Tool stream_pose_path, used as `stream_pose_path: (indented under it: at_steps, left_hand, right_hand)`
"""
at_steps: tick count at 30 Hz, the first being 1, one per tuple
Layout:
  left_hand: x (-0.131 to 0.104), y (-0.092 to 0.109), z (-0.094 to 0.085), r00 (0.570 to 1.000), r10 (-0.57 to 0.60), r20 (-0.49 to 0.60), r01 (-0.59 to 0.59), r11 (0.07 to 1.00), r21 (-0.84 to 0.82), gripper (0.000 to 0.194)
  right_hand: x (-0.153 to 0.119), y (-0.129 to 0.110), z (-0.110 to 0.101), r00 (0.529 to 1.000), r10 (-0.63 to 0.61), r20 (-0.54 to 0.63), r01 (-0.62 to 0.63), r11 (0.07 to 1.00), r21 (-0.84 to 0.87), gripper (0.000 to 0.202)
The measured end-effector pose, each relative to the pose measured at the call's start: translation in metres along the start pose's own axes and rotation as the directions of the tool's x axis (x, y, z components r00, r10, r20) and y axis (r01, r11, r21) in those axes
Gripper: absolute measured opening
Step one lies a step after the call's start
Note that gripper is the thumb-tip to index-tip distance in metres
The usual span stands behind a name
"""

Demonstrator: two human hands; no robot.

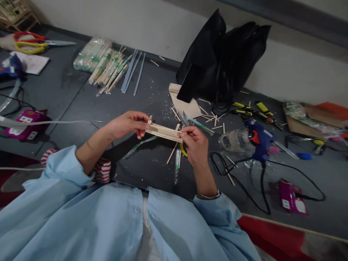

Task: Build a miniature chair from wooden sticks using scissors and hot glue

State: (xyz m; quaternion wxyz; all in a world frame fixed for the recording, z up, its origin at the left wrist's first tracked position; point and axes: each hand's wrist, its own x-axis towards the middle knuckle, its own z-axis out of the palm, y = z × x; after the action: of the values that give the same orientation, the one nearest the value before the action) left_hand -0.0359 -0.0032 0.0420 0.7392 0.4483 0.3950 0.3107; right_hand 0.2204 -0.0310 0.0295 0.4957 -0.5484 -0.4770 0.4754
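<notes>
Between my two hands, above the dark table, is a small frame of pale wooden sticks (164, 132), with long sticks side by side and short stubs standing at its ends. My left hand (132, 124) pinches its left end with thumb and fingers. The right end is gripped by my right hand (195, 142). Under and behind the frame lie scissors with a yellow handle (184, 149), partly hidden by my right hand. Torn clear wrappers with green print (140, 146) and loose sticks (172, 153) rest on the table below.
Wrapped chopsticks (110, 69) and grey strips (132, 72) lie at the back left. A black bag (212, 54) and phone (191, 83) are behind. On the right are a blue glue gun (258, 139), its cable, a purple power box (293, 197) and yellow-black pliers (262, 112).
</notes>
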Motion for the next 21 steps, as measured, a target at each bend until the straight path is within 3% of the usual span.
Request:
stream_pose_path:
  at_steps: [9, 21]
  left_hand:
    - [0.000, 0.001, 0.006, 0.997, 0.005, -0.075, -0.002, 0.999, 0.038, 0.025]
    - [0.000, 0.002, 0.011, 0.989, 0.037, -0.143, -0.027, 0.997, 0.070, 0.016]
  right_hand:
    - [0.000, 0.000, 0.000, 1.000, -0.008, 0.025, 0.008, 1.000, 0.007, 0.011]
    - [0.002, 0.001, -0.006, 0.988, -0.046, 0.144, 0.047, 0.999, -0.005, 0.018]
